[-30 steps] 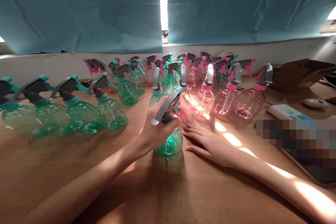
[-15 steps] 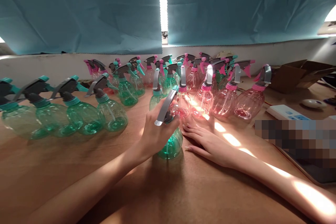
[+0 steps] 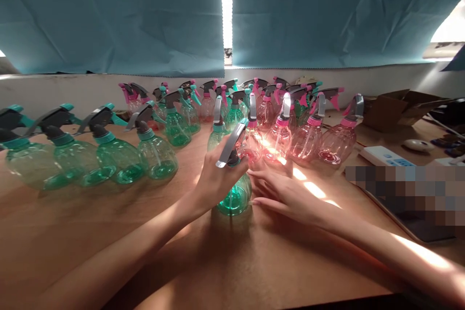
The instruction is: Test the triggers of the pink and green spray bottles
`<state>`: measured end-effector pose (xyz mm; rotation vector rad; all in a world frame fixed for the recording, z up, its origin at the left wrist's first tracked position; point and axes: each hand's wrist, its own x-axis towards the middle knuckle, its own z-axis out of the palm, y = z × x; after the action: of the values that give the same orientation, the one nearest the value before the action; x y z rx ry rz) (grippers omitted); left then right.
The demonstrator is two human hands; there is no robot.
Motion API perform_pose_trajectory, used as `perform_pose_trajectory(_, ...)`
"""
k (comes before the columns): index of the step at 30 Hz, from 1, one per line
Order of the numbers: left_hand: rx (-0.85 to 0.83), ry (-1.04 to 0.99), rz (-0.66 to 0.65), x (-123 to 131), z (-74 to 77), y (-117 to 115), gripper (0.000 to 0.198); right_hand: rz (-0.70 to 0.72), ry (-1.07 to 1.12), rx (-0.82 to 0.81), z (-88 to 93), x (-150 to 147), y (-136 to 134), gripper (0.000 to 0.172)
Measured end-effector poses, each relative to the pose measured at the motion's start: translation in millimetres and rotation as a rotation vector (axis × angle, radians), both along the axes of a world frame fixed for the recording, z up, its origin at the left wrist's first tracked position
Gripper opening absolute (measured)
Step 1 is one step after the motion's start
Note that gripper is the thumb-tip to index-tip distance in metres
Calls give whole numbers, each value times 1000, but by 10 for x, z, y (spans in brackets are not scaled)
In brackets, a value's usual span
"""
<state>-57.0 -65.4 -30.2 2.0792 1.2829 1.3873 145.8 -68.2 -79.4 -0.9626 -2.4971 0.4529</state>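
A clear green spray bottle [image 3: 234,198] with a grey and teal trigger head stands in front of me. My left hand [image 3: 218,169] wraps round its neck, just under the head. My right hand [image 3: 283,191] is beside the bottle on its right, fingers stretched out and holding nothing; whether the fingertips touch the bottle I cannot tell. Just behind stand a pink spray bottle [image 3: 253,143] and another green spray bottle [image 3: 217,135], the latter partly hidden by my left hand.
Several green spray bottles [image 3: 158,157] line the left side, and several pink ones [image 3: 336,143] the right. More bottles crowd the back near the wall. On the right are an open cardboard box [image 3: 395,109], a white mouse [image 3: 417,145] and a white power strip [image 3: 387,156].
My right hand has lifted off the table and come closer to the green bottle. My left hand keeps its hold. The view has shifted slightly.
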Motion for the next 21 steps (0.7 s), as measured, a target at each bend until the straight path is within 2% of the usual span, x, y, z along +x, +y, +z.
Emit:
perform_pose_trajectory(4, 6, 5, -5, -87, 17, -67, 27, -96, 7, 121, 180, -243, -139, 61)
perform_pose_trajectory(7, -25, -21, 40, -228, 7, -123, 36, -201, 13, 183, 327, -538, -219, 58)
perform_pose_trajectory(9, -35, -39, 83, -364, -7, -139, 42, -184, 63, 161, 380, -756, -236, 54)
perform_pose_trajectory(13, -45, 59, 130, -690, 16, -122, 49, -42, 177, 120, 358, -1139, -164, 46)
perform_pose_trajectory(18, -12, 204, 204, -1014, 161, -86, 51, -9, 219, 191, 297, -1429, 54, 40)
perform_pose_trajectory(21, -31, 206, 263, -1102, 232, -59, 41, -54, 203, 230, 294, -1551, 183, 45)
